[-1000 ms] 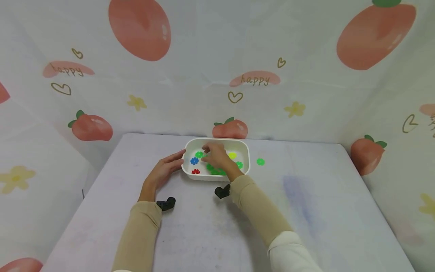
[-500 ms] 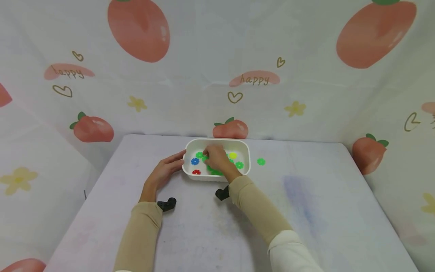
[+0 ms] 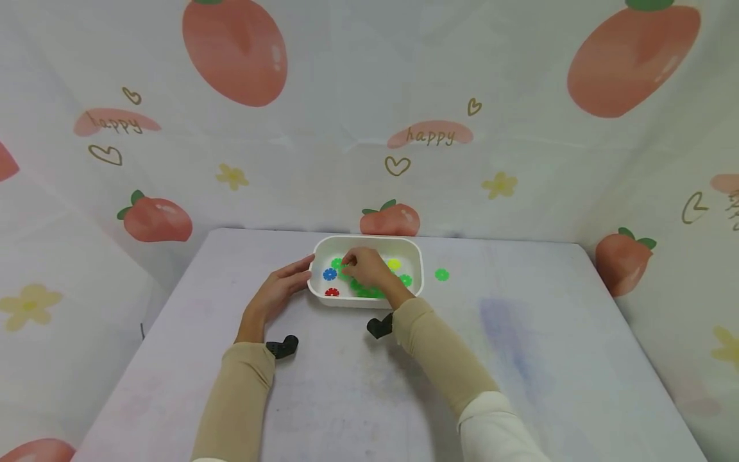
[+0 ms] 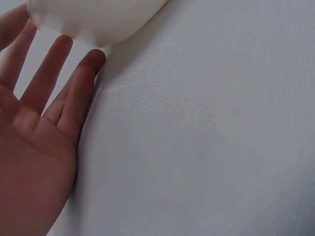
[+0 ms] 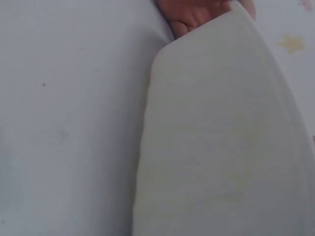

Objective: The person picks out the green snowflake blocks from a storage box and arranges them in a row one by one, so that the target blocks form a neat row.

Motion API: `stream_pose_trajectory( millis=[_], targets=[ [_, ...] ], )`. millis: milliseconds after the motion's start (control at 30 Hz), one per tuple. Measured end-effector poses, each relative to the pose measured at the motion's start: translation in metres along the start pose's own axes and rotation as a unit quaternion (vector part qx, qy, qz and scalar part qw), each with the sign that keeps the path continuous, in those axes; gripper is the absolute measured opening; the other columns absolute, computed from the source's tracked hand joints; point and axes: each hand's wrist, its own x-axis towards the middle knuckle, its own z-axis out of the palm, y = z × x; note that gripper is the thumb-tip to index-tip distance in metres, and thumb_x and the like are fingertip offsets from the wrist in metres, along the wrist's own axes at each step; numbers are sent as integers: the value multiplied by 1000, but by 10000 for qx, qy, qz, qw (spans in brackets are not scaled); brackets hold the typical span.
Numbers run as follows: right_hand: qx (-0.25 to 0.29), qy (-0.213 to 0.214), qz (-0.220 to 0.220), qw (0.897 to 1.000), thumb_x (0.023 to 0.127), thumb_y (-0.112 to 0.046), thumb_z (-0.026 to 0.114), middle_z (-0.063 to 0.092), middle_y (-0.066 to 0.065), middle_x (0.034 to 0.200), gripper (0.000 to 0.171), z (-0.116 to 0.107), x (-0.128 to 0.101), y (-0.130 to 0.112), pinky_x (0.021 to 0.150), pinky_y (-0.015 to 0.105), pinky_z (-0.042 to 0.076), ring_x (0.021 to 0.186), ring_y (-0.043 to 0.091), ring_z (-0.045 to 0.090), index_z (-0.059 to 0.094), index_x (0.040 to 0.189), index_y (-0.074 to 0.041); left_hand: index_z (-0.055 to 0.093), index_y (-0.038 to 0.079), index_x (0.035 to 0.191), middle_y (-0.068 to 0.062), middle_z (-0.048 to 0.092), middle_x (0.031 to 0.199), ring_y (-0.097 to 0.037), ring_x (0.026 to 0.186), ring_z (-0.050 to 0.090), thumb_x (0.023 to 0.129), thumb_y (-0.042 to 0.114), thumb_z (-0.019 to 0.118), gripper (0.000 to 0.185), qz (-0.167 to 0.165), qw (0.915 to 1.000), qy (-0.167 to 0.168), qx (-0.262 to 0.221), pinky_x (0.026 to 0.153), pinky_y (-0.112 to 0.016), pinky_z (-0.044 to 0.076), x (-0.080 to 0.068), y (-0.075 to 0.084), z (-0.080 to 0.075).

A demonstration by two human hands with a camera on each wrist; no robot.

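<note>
Left hand (image 3: 276,292) rests flat-fingered against the white tray (image 3: 323,298) at nine o'clock, best steadying it while right hand (image 3: 366,269) pinches a green flower piece (image 3: 337,263) inside, its grip clamped lightly.

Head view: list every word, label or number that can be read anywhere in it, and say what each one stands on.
"happy" on the pink patch of the backdrop cloth, above the white tray.
"happy" on the pink patch at the left of the cloth.
Brown strokes at the cloth's right edge are cut off and unreadable.
No text shows on the tray, the flower pieces or the table.
</note>
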Motion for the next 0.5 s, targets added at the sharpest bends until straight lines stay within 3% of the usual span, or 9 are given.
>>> stream_pose_trajectory(
  millis=[133,267,500],
  targets=[
    [314,31,-72,9995,90,-23,66,65,0,85,18,-8,-1,2,72,22,46,79,14,57,69,104,-13,47,30,141,6,36,154,-14,141,36,91,34,63,53,36,10000,-31,34,113,-27,37,-3,3,2],
    [448,120,-144,9988,90,-25,67,66,0,84,16,-18,-4,2,70,22,48,74,12,61,69,102,-15,46,26,142,5,35,155,-15,142,34,93,27,61,52,-48,9999,-61,-67,117,-34,32,-10,14,6],
    [641,287,-305,9971,91,-24,65,65,1,90,16,-40,-12,0,70,23,52,84,20,64,68,103,-15,45,25,143,4,34,156,-17,143,33,94,25,61,52,-106,9999,-90,-95,120,-39,27,-12,18,8]
  ],
)
